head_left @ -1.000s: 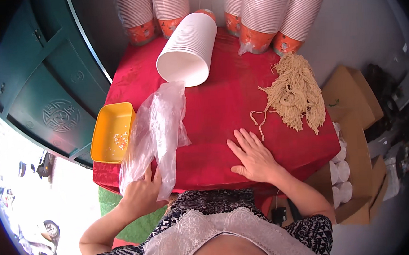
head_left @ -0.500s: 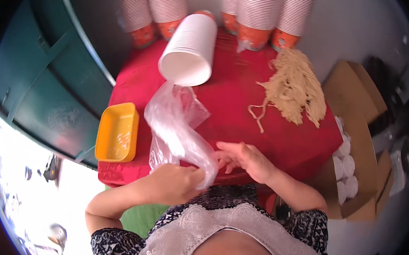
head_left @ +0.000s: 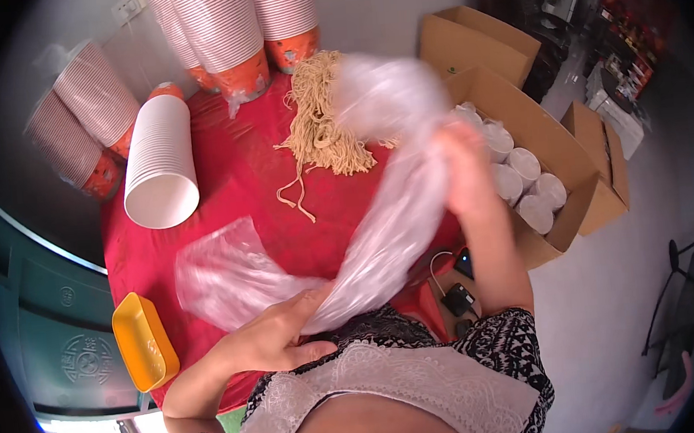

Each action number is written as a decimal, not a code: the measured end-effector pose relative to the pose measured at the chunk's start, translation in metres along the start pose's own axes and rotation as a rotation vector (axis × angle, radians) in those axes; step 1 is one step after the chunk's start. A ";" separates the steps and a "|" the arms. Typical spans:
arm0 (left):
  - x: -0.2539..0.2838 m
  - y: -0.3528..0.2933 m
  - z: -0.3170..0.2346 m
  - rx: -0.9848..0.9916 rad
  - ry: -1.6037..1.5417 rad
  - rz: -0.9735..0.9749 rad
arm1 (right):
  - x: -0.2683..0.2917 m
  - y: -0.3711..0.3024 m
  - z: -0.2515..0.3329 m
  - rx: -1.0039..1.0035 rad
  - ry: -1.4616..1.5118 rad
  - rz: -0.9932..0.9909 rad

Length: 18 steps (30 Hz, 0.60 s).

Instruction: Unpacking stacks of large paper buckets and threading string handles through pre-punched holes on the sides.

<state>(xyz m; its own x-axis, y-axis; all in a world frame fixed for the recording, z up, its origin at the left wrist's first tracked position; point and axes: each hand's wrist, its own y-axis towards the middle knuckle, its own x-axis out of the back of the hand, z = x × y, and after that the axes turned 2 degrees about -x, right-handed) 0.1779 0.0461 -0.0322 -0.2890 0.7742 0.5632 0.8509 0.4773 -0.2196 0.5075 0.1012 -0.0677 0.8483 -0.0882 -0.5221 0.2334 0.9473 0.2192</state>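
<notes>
Head view: my right hand is blurry but looks closed on a long, see-through plastic bag, up by the right edge of the worktop with its red cloth. My left hand touches the bag's middle by the front edge, thumb apart; I cannot tell if it grips. A tan, stringy bundle lies near the back right corner, partly behind the bag. A yellow, box-shaped tub sits by the left edge.
</notes>
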 end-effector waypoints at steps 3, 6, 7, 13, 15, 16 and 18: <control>-0.002 0.005 0.021 -0.270 0.032 0.015 | 0.055 -0.004 0.063 0.376 -0.163 -0.390; -0.002 0.004 0.021 -0.253 -0.225 -0.035 | 0.125 -0.004 0.107 0.547 -0.273 -0.625; -0.001 0.003 0.024 -0.287 -0.301 -0.060 | 0.142 -0.001 0.118 0.575 -0.294 -0.656; 0.007 -0.036 0.034 0.011 -0.448 -0.372 | 0.340 0.060 0.109 0.340 -0.941 -0.849; 0.019 -0.033 0.040 0.086 -0.308 -0.506 | 0.437 0.071 0.101 0.206 -0.902 -0.988; 0.027 -0.035 0.047 0.128 -0.216 -0.550 | 0.507 0.041 0.099 0.224 -0.910 -0.932; 0.031 -0.064 0.092 0.087 -0.152 -0.716 | 0.559 0.064 0.175 0.388 -0.787 -0.910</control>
<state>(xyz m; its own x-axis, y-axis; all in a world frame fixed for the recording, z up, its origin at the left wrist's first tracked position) 0.0740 0.0771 -0.0737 -0.8238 0.3065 0.4768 0.3945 0.9140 0.0941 1.0799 0.0584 -0.2009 0.3290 -0.9443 -0.0096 0.8904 0.3068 0.3361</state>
